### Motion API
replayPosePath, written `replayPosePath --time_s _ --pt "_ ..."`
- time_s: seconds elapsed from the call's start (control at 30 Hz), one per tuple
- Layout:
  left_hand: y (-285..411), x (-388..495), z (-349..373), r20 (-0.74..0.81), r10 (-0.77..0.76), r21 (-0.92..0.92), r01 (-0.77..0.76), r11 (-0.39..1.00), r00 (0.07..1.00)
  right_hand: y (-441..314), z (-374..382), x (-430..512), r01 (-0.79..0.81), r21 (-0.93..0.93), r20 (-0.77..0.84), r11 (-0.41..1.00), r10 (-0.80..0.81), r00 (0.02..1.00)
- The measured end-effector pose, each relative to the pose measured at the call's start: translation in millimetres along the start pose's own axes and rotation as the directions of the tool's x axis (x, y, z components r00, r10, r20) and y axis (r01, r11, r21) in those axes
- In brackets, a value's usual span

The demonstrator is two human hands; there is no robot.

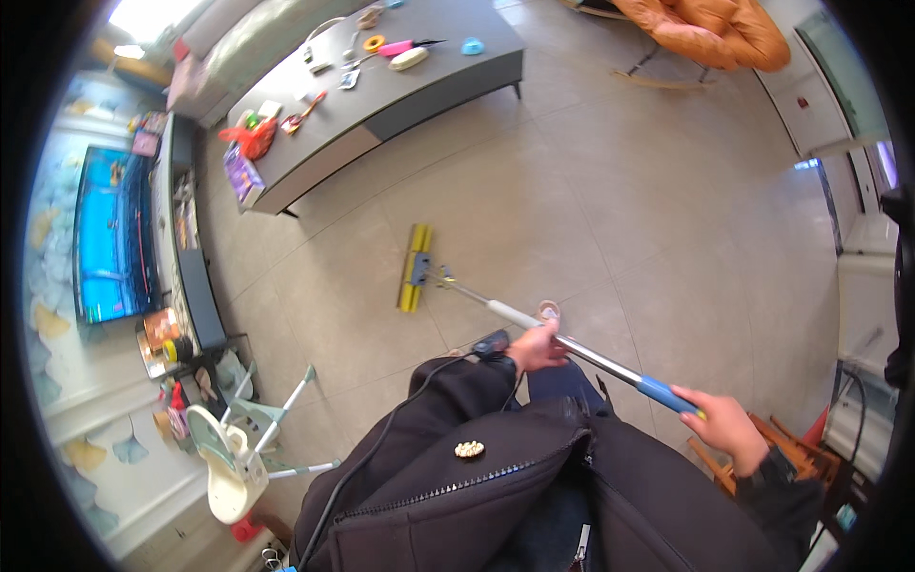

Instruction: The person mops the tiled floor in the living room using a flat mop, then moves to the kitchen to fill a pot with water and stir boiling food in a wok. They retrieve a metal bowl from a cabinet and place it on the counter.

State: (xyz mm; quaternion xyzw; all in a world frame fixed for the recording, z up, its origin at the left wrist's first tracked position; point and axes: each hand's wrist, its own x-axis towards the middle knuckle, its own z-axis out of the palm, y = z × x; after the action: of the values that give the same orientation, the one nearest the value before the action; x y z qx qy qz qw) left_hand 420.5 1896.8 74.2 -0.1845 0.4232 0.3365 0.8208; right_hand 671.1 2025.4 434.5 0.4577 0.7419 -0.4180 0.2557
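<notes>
A sponge mop's metal pole (599,360) runs slantwise across my front. My left hand (536,348) is closed around its middle, by the white grip section. My right hand (722,425) is wrapped over the blue grip at the upper end. At the pole's far end, the mop head (414,269), yellow with a blue-grey centre, lies on the tiled floor (500,207), ahead and to the left of me. The tip of my shoe (549,311) shows just beyond my left hand.
A coffee table (443,86) bearing small items and a red plastic bag (256,139) stands ahead. At left are a TV stand (196,286) and a child's high chair (236,457). An orange cushioned chair (715,32) stands far right, wooden furniture (800,450) near right.
</notes>
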Motion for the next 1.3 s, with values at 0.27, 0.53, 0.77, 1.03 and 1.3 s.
replayPosePath --time_s 0.27,0.53,0.77,1.03,1.3 --pt "60.0 76.6 127.7 0.035 0.105 0.377 -0.110 0.920 0.994 45.0 3.9 -35.1 -0.223 0.491 -0.084 0.842 0.300 0.950" --pt "216.6 140.6 125.2 -0.286 0.189 0.161 -0.147 0.976 0.939 56.1 5.5 115.7 -0.076 0.473 -0.191 0.878 0.187 0.964" --pt "95.2 161.1 232.5 0.145 -0.134 -0.163 0.157 0.974 0.980 110.8 -61.2 -1.1 -0.493 -0.006 -0.318 0.870 0.466 0.826" --pt "211.7 161.5 231.2 0.074 0.126 -0.270 -0.102 0.958 0.989 104.8 -174.5 107.1 -0.060 -0.283 -0.342 0.957 -0.043 0.939" --pt "342.5 123.3 38.8 -0.259 0.346 -0.324 -0.419 0.848 0.902 17.4 -144.4 310.9 0.225 -0.424 -0.219 0.877 -0.340 0.914"
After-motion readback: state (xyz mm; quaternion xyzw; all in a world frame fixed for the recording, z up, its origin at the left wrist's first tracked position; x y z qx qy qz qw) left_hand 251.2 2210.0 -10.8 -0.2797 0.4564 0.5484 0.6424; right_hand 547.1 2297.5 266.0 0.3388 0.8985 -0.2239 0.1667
